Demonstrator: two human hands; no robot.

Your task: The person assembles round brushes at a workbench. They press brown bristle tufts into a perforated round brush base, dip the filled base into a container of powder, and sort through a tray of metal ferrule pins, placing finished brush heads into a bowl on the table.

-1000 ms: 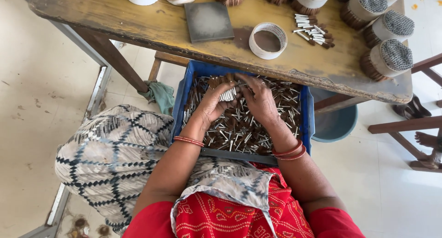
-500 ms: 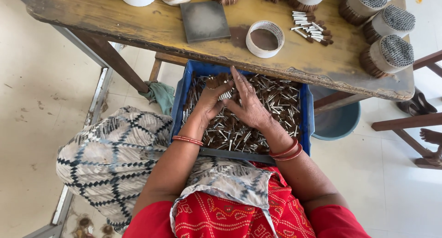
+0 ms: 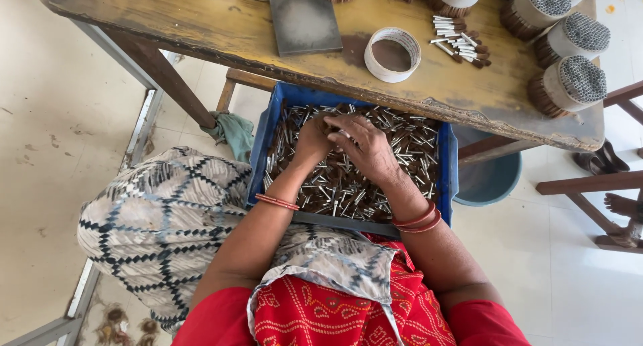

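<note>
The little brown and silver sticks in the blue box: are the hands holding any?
Cannot tell: the left hand and right hand rest together on the small brown-and-silver sticks in the blue plastic crate.
</note>
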